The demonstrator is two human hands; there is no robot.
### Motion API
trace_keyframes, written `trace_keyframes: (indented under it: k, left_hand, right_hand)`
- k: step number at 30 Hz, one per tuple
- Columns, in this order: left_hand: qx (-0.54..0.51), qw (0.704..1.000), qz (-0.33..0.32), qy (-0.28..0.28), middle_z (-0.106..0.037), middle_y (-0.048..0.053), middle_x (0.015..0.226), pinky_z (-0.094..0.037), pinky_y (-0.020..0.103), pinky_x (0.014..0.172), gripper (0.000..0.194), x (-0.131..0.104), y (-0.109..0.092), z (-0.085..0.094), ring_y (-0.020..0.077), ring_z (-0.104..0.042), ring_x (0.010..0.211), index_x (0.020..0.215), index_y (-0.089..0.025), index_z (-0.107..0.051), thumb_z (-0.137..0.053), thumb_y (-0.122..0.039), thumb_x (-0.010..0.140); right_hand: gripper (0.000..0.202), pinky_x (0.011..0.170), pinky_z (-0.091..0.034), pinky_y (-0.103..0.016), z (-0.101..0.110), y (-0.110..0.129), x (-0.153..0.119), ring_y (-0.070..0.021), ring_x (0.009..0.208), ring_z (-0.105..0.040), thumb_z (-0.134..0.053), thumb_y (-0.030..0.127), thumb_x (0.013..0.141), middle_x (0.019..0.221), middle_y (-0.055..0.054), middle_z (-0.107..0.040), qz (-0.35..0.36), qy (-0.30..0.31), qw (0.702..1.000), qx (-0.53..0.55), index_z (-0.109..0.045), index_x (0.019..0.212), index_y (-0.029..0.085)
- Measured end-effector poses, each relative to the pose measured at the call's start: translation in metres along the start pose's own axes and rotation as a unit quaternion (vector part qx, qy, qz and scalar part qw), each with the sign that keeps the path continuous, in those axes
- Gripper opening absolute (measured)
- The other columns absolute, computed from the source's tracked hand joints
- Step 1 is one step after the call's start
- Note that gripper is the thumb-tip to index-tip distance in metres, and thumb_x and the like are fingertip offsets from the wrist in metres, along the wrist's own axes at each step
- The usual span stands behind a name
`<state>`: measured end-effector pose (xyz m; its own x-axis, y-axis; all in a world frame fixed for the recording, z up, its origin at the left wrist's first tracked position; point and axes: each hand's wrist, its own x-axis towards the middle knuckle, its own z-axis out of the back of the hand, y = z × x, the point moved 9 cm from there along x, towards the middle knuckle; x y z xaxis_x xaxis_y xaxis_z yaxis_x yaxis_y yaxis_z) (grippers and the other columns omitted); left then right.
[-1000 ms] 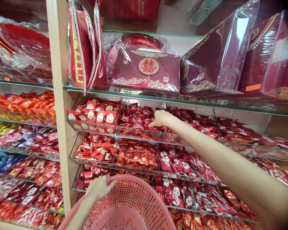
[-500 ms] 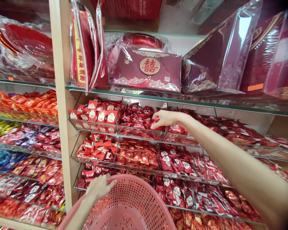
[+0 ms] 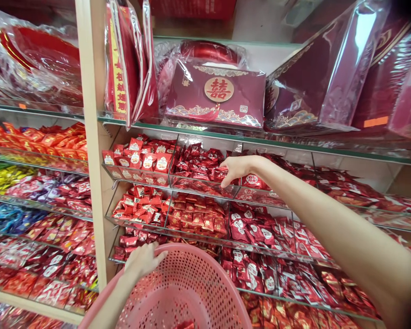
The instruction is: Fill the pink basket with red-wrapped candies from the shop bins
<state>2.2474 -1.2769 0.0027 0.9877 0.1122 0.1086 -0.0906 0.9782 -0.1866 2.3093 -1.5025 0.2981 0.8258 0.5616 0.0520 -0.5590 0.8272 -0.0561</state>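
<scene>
My left hand [image 3: 142,263] is wrapped over the rim of a pink perforated plastic basket [image 3: 205,274], its thumb lying on the inner side. A small piece of red packet [image 3: 186,325] shows at the basket's bottom edge in view. Over the upper tray, my right hand [image 3: 235,168] reaches among dark red wrapped packets [image 3: 200,161]; its thumb points down, and its other fingertips are partly hidden against the packets. Whether it holds one I cannot make out. Left of it lie brighter red packets with white labels [image 3: 162,162].
A glass shelf edge [image 3: 226,132] runs above my right hand, bearing a purple gift box [image 3: 219,93] and wrapped bags. A wooden upright [image 3: 92,137] stands left. Lower trays hold more packets [image 3: 197,214].
The view has shifted slightly, so the shelves sit further right. My right thumb has tilted further down at the packets. Red now shows in the basket's bottom; my left hand stays on its rim.
</scene>
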Motion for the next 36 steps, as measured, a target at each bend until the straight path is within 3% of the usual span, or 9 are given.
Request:
trace_keyframes:
  k: [4, 11, 16, 21, 25, 27, 30, 33, 36]
  left_hand:
    - [0.004, 1.000, 0.005, 0.002, -0.067, 0.014, 0.092, -0.043, 0.037, 0.071, 0.064, -0.002, -0.001, 0.003, 0.0289, -0.061, 0.087, 0.099, -0.019, -0.059, -0.023, -0.066, 0.076]
    - [0.007, 1.000, -0.003, -0.004, -0.067, 0.014, 0.088, -0.043, 0.036, 0.068, 0.062, 0.002, -0.001, 0.002, 0.0291, -0.062, 0.085, 0.092, -0.019, -0.059, -0.022, -0.066, 0.076]
    - [0.004, 1.000, -0.005, -0.001, -0.066, 0.013, 0.090, -0.043, 0.036, 0.070, 0.063, 0.003, -0.001, 0.002, 0.0289, -0.061, 0.088, 0.094, -0.019, -0.059, -0.022, -0.066, 0.076]
    - [0.012, 1.000, 0.003, 0.013, -0.066, 0.014, 0.090, -0.043, 0.036, 0.071, 0.063, 0.003, -0.002, 0.003, 0.0287, -0.061, 0.088, 0.098, -0.019, -0.059, -0.023, -0.066, 0.075]
    - [0.021, 0.999, 0.011, 0.022, -0.066, 0.014, 0.092, -0.043, 0.035, 0.074, 0.068, 0.004, -0.002, 0.001, 0.0276, -0.061, 0.089, 0.102, -0.020, -0.058, -0.024, -0.070, 0.072]
    - [0.031, 0.999, 0.013, 0.028, -0.066, 0.014, 0.094, -0.043, 0.035, 0.075, 0.069, 0.005, -0.002, -0.002, 0.0273, -0.061, 0.090, 0.103, -0.019, -0.058, -0.024, -0.071, 0.072]
    - [0.039, 0.998, 0.022, 0.035, -0.065, 0.014, 0.095, -0.043, 0.035, 0.075, 0.070, 0.005, -0.001, -0.005, 0.0273, -0.060, 0.091, 0.106, -0.019, -0.057, -0.024, -0.070, 0.073]
    - [0.037, 0.998, 0.025, 0.038, -0.065, 0.014, 0.096, -0.042, 0.035, 0.075, 0.070, 0.004, -0.002, -0.005, 0.0274, -0.060, 0.091, 0.105, -0.019, -0.057, -0.023, -0.071, 0.072]
    - [0.034, 0.998, 0.020, 0.039, -0.065, 0.013, 0.095, -0.042, 0.035, 0.075, 0.071, 0.002, -0.004, -0.004, 0.0272, -0.060, 0.090, 0.103, -0.019, -0.057, -0.022, -0.072, 0.071]
  right_hand:
    - [0.064, 0.073, -0.047, -0.029, -0.002, -0.003, 0.002, -0.0204, 0.086, -0.059, -0.074, 0.032, 0.053, 0.096, -0.006, -0.064, -0.022, 0.018, 1.000, 0.011, -0.055, 0.112, 0.013]
    - [0.057, 0.072, -0.048, -0.032, -0.005, -0.005, 0.002, -0.0211, 0.082, -0.060, -0.074, 0.034, 0.051, 0.094, -0.006, -0.064, -0.038, 0.047, 0.998, 0.035, -0.059, 0.102, 0.013]
    - [0.058, 0.073, -0.047, -0.031, -0.009, -0.005, 0.001, -0.0215, 0.086, -0.058, -0.073, 0.034, 0.053, 0.095, -0.005, -0.064, -0.036, 0.047, 0.998, 0.017, -0.059, 0.106, 0.015]
    - [0.050, 0.072, -0.045, -0.032, 0.002, -0.004, -0.008, -0.0215, 0.084, -0.055, -0.071, 0.039, 0.058, 0.093, -0.005, -0.062, -0.027, -0.039, 0.999, 0.005, -0.060, 0.100, 0.014]
    - [0.045, 0.062, -0.041, -0.031, 0.022, 0.015, -0.045, -0.0189, 0.071, -0.051, -0.066, 0.048, 0.062, 0.079, -0.005, -0.059, 0.017, -0.137, 0.990, 0.000, -0.059, 0.087, 0.011]
    - [0.041, 0.061, -0.040, -0.031, 0.021, 0.031, -0.070, -0.0177, 0.068, -0.050, -0.065, 0.048, 0.065, 0.077, -0.003, -0.059, 0.054, -0.175, 0.982, 0.052, -0.058, 0.087, 0.014]
    - [0.036, 0.065, -0.043, -0.030, -0.023, 0.058, -0.098, -0.0167, 0.073, -0.052, -0.064, 0.041, 0.068, 0.087, -0.001, -0.060, 0.113, -0.162, 0.955, 0.220, -0.056, 0.097, 0.021]
    - [0.042, 0.074, -0.044, -0.030, -0.121, 0.085, -0.108, -0.0167, 0.083, -0.055, -0.058, 0.039, 0.073, 0.099, -0.001, -0.060, 0.123, -0.049, 0.922, 0.365, -0.050, 0.111, 0.024]
    - [0.052, 0.082, -0.042, -0.032, -0.227, 0.100, -0.110, -0.0195, 0.096, -0.053, -0.060, 0.042, 0.069, 0.112, -0.006, -0.056, 0.074, 0.044, 0.913, 0.400, -0.048, 0.115, 0.021]
